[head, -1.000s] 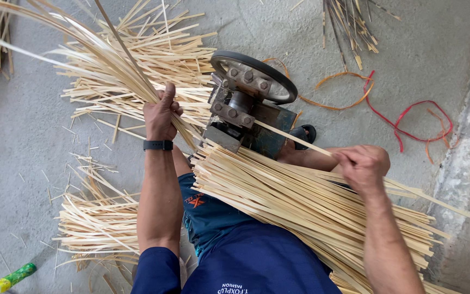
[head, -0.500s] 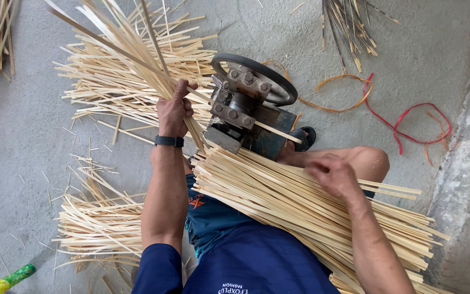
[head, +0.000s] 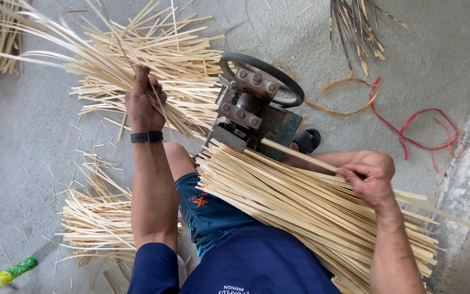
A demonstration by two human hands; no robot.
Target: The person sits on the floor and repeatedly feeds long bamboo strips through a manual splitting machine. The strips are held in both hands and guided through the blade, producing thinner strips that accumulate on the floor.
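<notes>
— Two hands, two jobs. Where is each one?

— Left hand (head: 143, 103), at about ten o'clock from the machine (head: 254, 106), is closed tight around a fan of thin split strips (head: 82, 54) that spray out toward the top-left corner. Right hand (head: 370, 177), at four o'clock from the machine, is pinched shut on a single flat strip (head: 300, 155) whose far end points at the machine's near side.

— And the stock?

— A thick bundle of flat strips (head: 311, 212) lies across the lap, running from the machine's foot toward five o'clock. The held strip rests just above it. Finished splits pile on the floor (head: 28, 163) at eight and eleven o'clock.

— How would you feed it well?

— I'd judge the strip should stay level and in line with the opening below the black wheel (head: 262, 79), fingers well back from the metal. The left hand should draw straight, not sideways, so the splits don't snag or snap.
</notes>
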